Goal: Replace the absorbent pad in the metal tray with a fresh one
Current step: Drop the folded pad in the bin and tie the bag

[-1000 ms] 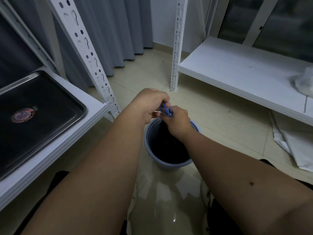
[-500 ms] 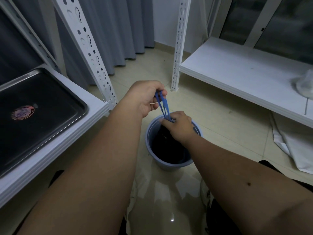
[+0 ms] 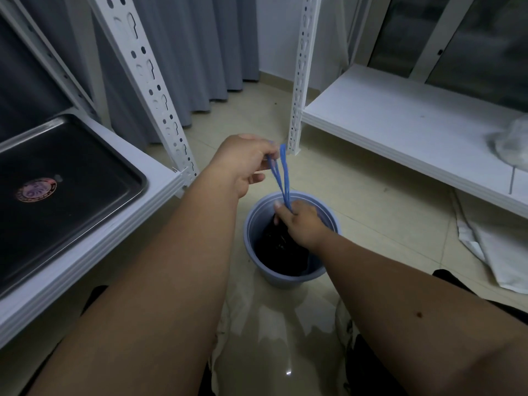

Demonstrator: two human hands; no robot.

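Observation:
A metal tray [image 3: 94, 207] with a round sticker on its floor lies on the white shelf at the left; no pad shows in it. On the floor stands a blue bin [image 3: 288, 270] lined with a black bag [image 3: 278, 250]. My left hand [image 3: 243, 164] pinches the top of the bag's blue drawstring [image 3: 281, 178] above the bin. Over the bin's mouth, my right hand [image 3: 300, 221] grips the bag's gathered neck where the drawstring comes out. A crumpled white item [image 3: 511, 141] lies on the right shelf.
White slotted shelf posts [image 3: 300, 81] rise on both sides of the bin. A low white shelf [image 3: 400, 124] runs along the right. A white sheet [image 3: 497, 250] lies on the tiled floor under it. Grey curtains [image 3: 185, 52] hang behind.
My left hand has pulled up and away from my right hand, drawing the blue drawstring out longer. My right hand has stayed at the bag's neck over the bin.

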